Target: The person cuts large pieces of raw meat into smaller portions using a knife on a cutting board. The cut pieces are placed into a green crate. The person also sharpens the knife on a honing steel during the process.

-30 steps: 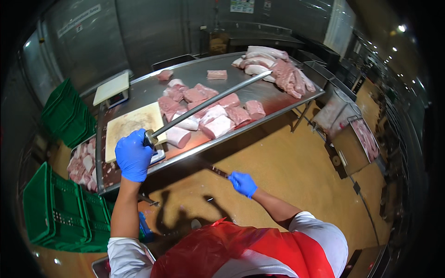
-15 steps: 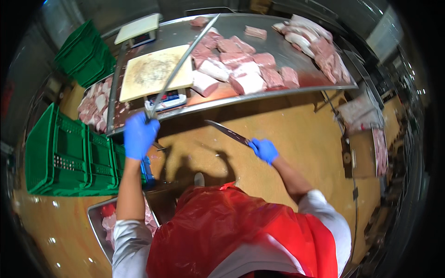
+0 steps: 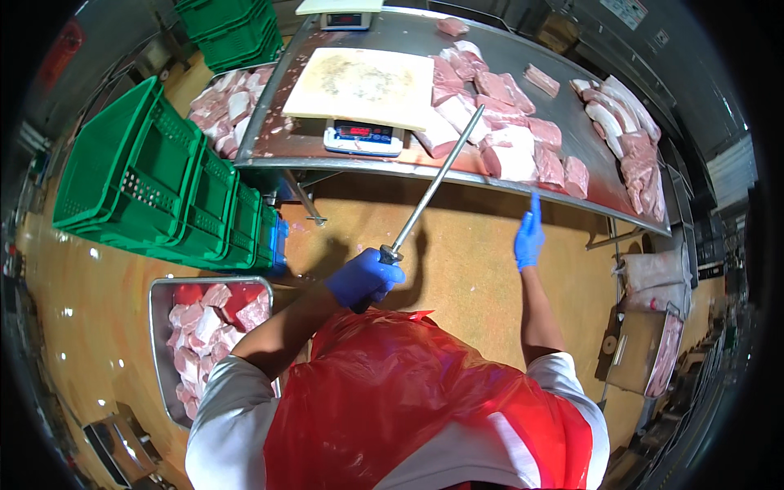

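Though slanted right — rod [image 3: 437, 179] points forward.

Downward fisheye view from the head

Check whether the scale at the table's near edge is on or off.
On: red digits glow on the display of the scale, below the near edge of the stained cutting board.

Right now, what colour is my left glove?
Your left glove is blue, clearest in the head view.
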`<action>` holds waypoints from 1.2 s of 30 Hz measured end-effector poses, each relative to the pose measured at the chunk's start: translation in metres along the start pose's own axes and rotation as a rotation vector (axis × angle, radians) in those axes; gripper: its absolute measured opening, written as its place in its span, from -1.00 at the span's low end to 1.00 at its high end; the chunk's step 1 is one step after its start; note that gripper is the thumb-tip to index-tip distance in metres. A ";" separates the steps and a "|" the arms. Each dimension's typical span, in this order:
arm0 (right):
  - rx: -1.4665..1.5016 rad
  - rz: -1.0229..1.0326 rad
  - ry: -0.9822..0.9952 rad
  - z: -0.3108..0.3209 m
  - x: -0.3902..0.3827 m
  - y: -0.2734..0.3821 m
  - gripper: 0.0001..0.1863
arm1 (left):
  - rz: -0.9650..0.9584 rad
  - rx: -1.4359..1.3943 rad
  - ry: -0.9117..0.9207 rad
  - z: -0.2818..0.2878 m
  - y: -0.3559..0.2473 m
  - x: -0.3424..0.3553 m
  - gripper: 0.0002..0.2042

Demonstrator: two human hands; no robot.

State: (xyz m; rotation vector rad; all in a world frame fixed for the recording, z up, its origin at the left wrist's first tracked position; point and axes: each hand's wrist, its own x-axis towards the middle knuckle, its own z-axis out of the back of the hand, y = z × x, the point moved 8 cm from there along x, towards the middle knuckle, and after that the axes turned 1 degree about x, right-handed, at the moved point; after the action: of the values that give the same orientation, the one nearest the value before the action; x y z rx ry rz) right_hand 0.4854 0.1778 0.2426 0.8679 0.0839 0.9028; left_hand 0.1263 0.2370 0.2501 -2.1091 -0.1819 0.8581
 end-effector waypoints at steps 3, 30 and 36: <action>0.299 -0.011 0.081 -0.019 -0.007 0.041 -0.68 | -0.039 0.071 0.019 0.017 0.010 0.013 -0.80; 0.138 0.650 0.389 -0.158 0.059 0.153 -0.75 | -0.785 1.133 -1.245 0.161 -0.158 -0.110 -0.83; -0.138 0.209 0.470 -0.136 -0.063 -0.004 -0.67 | -0.092 0.877 -1.503 0.335 -0.024 -0.111 -0.71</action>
State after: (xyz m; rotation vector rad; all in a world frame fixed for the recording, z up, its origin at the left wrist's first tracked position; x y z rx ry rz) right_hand 0.3923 0.2160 0.1319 0.5288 0.3387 1.2823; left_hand -0.1659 0.4247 0.1834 -0.3593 -0.5267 1.8532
